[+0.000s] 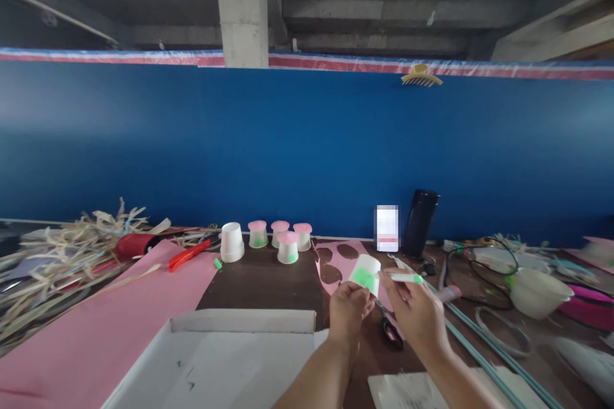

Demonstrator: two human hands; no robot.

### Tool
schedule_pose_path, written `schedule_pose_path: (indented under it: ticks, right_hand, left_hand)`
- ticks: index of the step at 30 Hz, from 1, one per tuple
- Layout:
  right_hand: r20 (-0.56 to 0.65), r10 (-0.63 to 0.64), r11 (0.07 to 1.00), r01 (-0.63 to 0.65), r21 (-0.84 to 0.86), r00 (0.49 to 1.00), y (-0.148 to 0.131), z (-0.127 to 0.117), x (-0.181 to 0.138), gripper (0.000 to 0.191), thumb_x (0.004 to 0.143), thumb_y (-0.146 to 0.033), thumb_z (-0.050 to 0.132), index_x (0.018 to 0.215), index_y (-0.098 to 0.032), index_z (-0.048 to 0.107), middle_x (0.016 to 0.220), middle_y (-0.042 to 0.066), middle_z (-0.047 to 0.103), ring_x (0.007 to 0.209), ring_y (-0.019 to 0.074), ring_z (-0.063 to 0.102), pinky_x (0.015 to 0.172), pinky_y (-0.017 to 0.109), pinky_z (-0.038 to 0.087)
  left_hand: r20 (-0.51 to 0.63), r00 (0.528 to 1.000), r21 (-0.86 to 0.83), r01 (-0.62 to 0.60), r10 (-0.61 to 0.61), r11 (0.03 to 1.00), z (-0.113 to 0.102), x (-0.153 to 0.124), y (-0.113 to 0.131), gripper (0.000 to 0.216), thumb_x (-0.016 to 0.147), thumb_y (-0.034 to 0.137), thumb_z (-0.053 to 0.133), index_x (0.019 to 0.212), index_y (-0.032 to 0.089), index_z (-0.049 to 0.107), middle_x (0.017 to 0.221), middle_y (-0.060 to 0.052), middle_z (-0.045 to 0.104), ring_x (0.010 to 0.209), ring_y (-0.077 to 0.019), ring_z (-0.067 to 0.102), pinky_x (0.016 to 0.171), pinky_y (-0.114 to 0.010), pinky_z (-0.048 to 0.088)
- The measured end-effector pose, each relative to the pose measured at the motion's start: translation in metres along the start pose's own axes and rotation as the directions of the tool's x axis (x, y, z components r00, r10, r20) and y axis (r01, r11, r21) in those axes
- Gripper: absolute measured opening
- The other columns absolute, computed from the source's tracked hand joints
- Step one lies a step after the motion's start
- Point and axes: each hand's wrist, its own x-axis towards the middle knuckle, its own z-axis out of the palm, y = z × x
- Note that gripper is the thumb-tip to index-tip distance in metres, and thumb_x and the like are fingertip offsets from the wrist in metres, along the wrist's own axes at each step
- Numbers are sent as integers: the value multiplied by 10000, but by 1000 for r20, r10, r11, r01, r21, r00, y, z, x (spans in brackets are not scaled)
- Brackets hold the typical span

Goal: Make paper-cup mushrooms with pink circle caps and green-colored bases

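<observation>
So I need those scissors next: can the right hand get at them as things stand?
Probably not at once: the right hand holds a green marker and partly covers the scissors lying just beneath it.

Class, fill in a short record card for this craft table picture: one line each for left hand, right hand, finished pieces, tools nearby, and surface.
left hand: the left hand holds a white paper cup with a green patch on its side
right hand: the right hand holds a green marker, tip pointing away from the cup
finished pieces: four pink-topped cups beside a plain upturned cup
tools nearby: scissors under the hands; red pliers
surface: brown table with pink paper and a white box
</observation>
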Motion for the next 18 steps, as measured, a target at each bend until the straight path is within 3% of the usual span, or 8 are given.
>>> schedule_pose_path:
  ticks: [4, 9, 18]
  right_hand:
    - [15, 8, 1000, -8, -8, 1000, -1, 0, -1, 210, 832, -396, 565, 825, -200, 640, 815, 45, 685, 715, 162, 632, 665, 261, 487]
    - [2, -3, 1000, 3, 26, 1000, -2, 2, 1, 203, 841, -384, 556, 868, -205, 647, 900, 56, 690, 792, 178, 642, 719, 275, 490]
    - [-8, -3, 1000, 3, -3, 1000, -2, 0, 3, 196, 837, -378, 566, 844, -200, 648, 834, 52, 693, 762, 175, 640, 718, 269, 491]
  left_hand:
    - [0, 1000, 23, -16, 16, 1000, -1, 2, -1, 185, 586, 225, 707, 574, 180, 528, 539, 17, 516, 567, -128, 548, 687, -284, 456]
    - [1, 999, 87, -51, 51, 995, -2, 5, -5, 139, 612, 209, 655, 565, 185, 527, 499, 25, 491, 516, -115, 503, 635, -268, 438]
    - [-21, 984, 297, -165, 179, 941, -2, -3, -1, 80, 606, 149, 594, 545, 184, 555, 482, 32, 474, 484, -107, 416, 523, -237, 329]
